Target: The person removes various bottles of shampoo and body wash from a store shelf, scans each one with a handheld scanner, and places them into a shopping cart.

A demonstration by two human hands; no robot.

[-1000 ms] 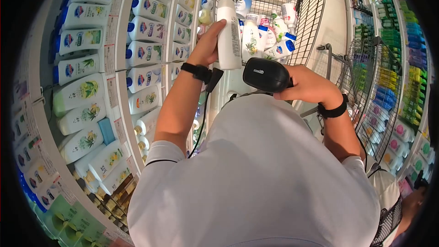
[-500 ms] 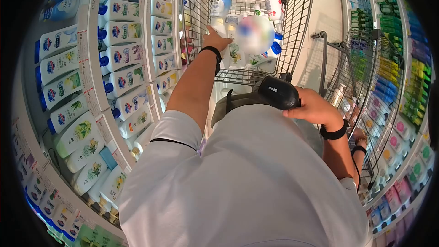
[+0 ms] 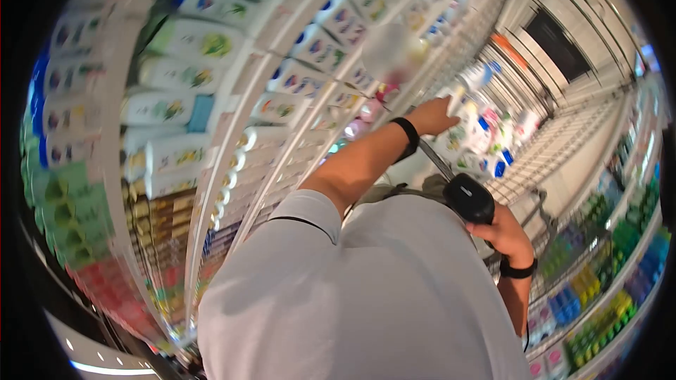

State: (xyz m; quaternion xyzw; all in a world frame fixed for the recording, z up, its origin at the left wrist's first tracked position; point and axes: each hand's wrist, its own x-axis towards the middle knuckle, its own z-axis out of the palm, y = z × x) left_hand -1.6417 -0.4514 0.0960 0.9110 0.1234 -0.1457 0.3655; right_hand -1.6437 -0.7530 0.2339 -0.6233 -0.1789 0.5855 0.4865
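Note:
My left hand (image 3: 433, 117) reaches over the near side of the shopping cart (image 3: 574, 116), its fingers closed on a white bottle (image 3: 457, 98). Blur hides part of that grip. Just beyond it lies a blue-and-white bottle (image 3: 476, 76). Several more white bottles with blue caps, some with pink parts, lie together on the cart's floor. Low in front of my body, my right hand (image 3: 508, 236) is wrapped round a black rounded handheld device (image 3: 469, 198) with a small light mark on top.
On the left, shelves (image 3: 243, 109) hold rows of white bottles with blue caps, with green and red packs lower down. More shelves (image 3: 588, 299) with green, yellow and blue goods stand at the right. An orange strip (image 3: 508, 50) is on the cart's far end.
The view has turned, so the cart now sits at the upper right and the left shelves fill more of the picture. My left hand stays at the bottles; my right still holds the device.

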